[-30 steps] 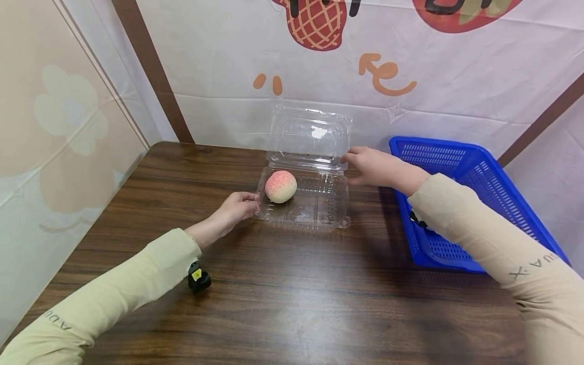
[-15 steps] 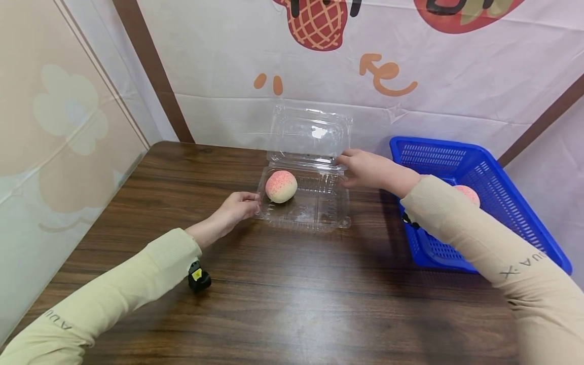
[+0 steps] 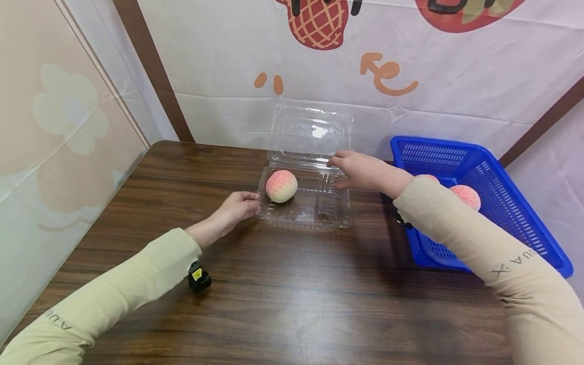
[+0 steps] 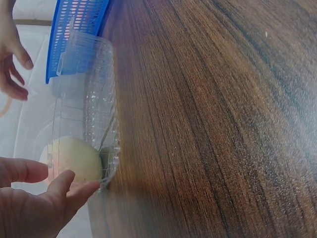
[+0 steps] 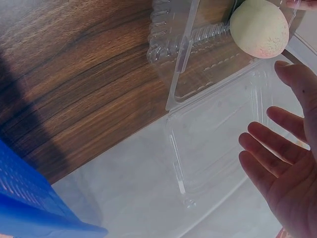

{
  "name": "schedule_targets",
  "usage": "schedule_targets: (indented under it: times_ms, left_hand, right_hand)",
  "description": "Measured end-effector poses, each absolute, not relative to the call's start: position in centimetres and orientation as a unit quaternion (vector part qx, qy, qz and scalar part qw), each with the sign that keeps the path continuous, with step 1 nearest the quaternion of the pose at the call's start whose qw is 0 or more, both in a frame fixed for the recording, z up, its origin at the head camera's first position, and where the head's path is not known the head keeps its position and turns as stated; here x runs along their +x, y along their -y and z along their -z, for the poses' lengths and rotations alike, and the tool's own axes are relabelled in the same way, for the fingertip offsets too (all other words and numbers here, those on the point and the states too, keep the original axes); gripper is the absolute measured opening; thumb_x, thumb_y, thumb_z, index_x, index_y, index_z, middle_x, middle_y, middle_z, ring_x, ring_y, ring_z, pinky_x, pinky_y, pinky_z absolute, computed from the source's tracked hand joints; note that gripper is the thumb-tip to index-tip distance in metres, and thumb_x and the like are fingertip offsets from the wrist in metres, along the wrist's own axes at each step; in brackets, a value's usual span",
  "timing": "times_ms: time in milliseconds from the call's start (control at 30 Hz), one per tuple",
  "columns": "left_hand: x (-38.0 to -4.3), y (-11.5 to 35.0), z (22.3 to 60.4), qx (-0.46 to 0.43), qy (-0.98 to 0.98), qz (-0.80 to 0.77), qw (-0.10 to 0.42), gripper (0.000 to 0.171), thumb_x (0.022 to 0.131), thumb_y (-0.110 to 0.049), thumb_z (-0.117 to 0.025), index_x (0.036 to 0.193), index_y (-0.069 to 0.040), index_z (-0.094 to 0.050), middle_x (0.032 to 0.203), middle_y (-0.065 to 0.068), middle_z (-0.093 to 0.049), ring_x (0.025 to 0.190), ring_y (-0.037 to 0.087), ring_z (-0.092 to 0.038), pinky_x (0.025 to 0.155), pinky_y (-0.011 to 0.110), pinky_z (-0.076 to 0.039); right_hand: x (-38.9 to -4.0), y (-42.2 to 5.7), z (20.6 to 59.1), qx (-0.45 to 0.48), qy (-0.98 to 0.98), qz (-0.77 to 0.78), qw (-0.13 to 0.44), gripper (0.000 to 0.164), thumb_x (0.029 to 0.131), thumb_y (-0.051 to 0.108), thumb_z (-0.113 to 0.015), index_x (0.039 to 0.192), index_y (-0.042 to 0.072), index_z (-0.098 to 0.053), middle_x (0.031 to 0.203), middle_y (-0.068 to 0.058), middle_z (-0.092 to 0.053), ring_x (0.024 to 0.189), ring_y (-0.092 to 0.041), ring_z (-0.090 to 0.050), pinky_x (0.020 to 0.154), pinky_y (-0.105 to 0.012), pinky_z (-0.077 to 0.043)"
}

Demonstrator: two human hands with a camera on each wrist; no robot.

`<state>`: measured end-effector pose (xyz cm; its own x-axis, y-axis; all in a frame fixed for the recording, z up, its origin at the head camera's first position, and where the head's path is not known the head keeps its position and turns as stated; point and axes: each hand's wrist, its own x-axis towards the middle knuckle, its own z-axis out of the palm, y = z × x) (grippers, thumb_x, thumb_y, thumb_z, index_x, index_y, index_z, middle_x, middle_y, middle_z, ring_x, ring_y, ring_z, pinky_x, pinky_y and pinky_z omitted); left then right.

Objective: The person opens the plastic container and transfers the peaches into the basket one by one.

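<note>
A clear plastic clamshell container (image 3: 303,219) stands on the table with its lid (image 3: 312,133) raised at the back. In its left part lies a pink-and-cream peach (image 3: 281,186). My left hand (image 3: 233,210) pinches the container's left rim, beside the peach; the left wrist view shows the thumb and fingers at that edge. My right hand (image 3: 365,172) hovers over the container's right part near the hinge. In the right wrist view its fingers (image 5: 270,153) are spread and loosely bent, holding nothing, apart from the peach.
A blue perforated basket (image 3: 524,213) stands to the right, partly behind the right sleeve. A pink peach (image 3: 466,196) lies in it, with part of another pink thing (image 3: 429,178) showing beside the sleeve. A printed cloth (image 3: 219,116) hangs behind the wooden table (image 3: 274,294).
My right hand has moved left, from the container's right edge to over its right part. The sleeve's shift uncovers pink fruit in the basket. My left hand and the peach in the container stay put.
</note>
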<state>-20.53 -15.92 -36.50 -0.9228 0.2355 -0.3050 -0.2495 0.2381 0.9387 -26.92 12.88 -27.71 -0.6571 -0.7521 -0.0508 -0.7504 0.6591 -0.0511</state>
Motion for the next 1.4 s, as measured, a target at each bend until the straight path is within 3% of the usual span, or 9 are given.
schedule_targets:
  times_ms: [300,733,1400]
  left_hand:
    - [-20.6,16.0,36.3,-0.007,-0.763,-0.615,0.197,0.043,0.091,0.0,-0.041,0.129,0.018,-0.033,0.125,0.03,-0.043,0.103,0.019,-0.05,0.09,0.024,-0.045]
    - [-20.7,15.9,36.5,-0.007,-0.762,-0.618,0.193,0.043,0.09,0.0,-0.041,0.129,0.019,-0.033,0.125,0.031,-0.043,0.102,0.019,-0.051,0.091,0.024,-0.045]
    - [-20.5,16.0,36.4,-0.007,-0.761,-0.62,0.193,0.043,0.09,0.001,-0.04,0.129,0.018,-0.032,0.128,0.031,-0.041,0.104,0.02,-0.05,0.088,0.021,-0.045]
  right_hand:
    - [-27.0,-12.2,27.8,-0.41,-0.911,0.011,0.052,0.046,0.078,0.022,-0.071,0.115,0.0,-0.055,0.109,-0.016,-0.054,0.101,-0.03,-0.054,0.089,-0.04,-0.045]
    - [-27.1,-11.4,28.7,-0.455,-0.89,0.004,0.021,0.042,0.077,0.02,-0.072,0.11,-0.002,-0.057,0.104,-0.016,-0.054,0.096,-0.029,-0.054,0.085,-0.038,-0.046]
    - [-26.8,-9.6,29.0,-0.464,-0.885,-0.007,0.024,0.041,0.079,0.022,-0.07,0.11,-0.002,-0.057,0.104,-0.015,-0.055,0.096,-0.027,-0.054,0.084,-0.037,-0.047]
